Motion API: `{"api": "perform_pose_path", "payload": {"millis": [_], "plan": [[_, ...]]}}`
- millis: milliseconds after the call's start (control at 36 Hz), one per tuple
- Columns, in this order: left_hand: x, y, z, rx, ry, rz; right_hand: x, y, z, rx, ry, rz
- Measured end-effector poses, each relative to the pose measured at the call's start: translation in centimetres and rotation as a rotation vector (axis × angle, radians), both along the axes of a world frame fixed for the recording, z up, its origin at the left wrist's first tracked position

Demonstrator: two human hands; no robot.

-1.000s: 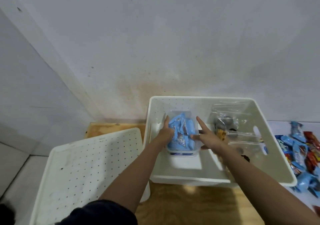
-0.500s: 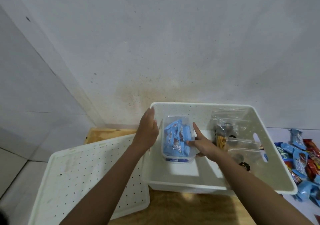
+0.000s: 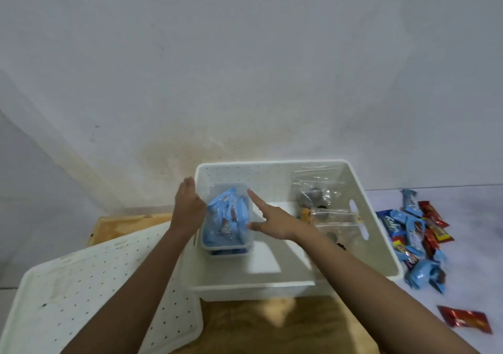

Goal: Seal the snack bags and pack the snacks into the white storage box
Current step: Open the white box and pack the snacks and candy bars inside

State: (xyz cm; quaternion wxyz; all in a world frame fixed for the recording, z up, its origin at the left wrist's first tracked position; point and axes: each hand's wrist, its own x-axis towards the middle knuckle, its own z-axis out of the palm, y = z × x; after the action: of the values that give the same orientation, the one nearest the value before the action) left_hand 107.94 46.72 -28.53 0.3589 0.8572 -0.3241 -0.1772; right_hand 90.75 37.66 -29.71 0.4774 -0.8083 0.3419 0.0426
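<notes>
The white storage box (image 3: 378, 217) stands against the wall on a wooden board. In its left half sits a clear plastic tub (image 3: 227, 217) full of blue snack packets. My left hand (image 3: 188, 208) rests on the outside of the box's left wall, beside the tub. My right hand (image 3: 272, 219) is inside the box with fingers spread, index and thumb touching the tub's right side. Clear zip bags (image 3: 321, 204) with dark and orange snacks lie in the box's right half.
The perforated white lid (image 3: 89, 299) lies flat to the left, partly under my left forearm. Loose blue and red snack packets (image 3: 416, 234) are scattered on the white surface right of the box, and one red packet (image 3: 465, 322) lies nearer me.
My left hand let go of the tub and moved out to the box's left wall. My right hand stayed at the tub's right side. The tub sits slightly further left in the box.
</notes>
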Motion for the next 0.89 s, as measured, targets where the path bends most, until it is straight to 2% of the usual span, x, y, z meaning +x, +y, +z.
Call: {"api": "perform_pose_path", "payload": {"millis": [83,194,278,389,444,583,694,778,889], "plan": [[-1.5,-1.8,0.6,-0.034,-0.094,0.047,-3.9,-1.1,2.6,-0.053,-0.146,-0.127],[-6.8,-6.1,2.4,-0.131,-0.14,-0.155,-11.4,-2.5,5.5,-0.156,-0.332,-0.394],[-13.3,-9.0,3.6,-0.227,-0.098,-0.319,-17.8,-2.8,6.0,-0.25,-0.402,-0.581],[-22.9,-10.1,4.9,-0.348,0.026,-0.494,-25.9,-1.9,3.7,-0.328,-0.38,-0.829],[-27.5,-9.1,4.7,-0.383,0.064,-0.618,-29.6,-1.0,1.5,-0.362,-0.297,-0.921],[-35.3,-5.9,0.0,-0.352,0.033,-0.983,-36.3,2.0,-5.2,-0.318,-0.087,-1.068],[-37.6,-4.7,-6.4,-0.162,0.006,-0.972,-38.5,2.9,-9.4,-0.367,0.074,-1.04],[-38.2,-3.6,-11.0,-0.013,-0.129,-0.852,-38.4,2.4,-11.6,-0.461,0.176,-0.912],[-38.6,-3.1,-15.1,0.262,-0.194,-0.68,-38.5,0.3,-14.6,-0.573,0.284,-0.717]]}}
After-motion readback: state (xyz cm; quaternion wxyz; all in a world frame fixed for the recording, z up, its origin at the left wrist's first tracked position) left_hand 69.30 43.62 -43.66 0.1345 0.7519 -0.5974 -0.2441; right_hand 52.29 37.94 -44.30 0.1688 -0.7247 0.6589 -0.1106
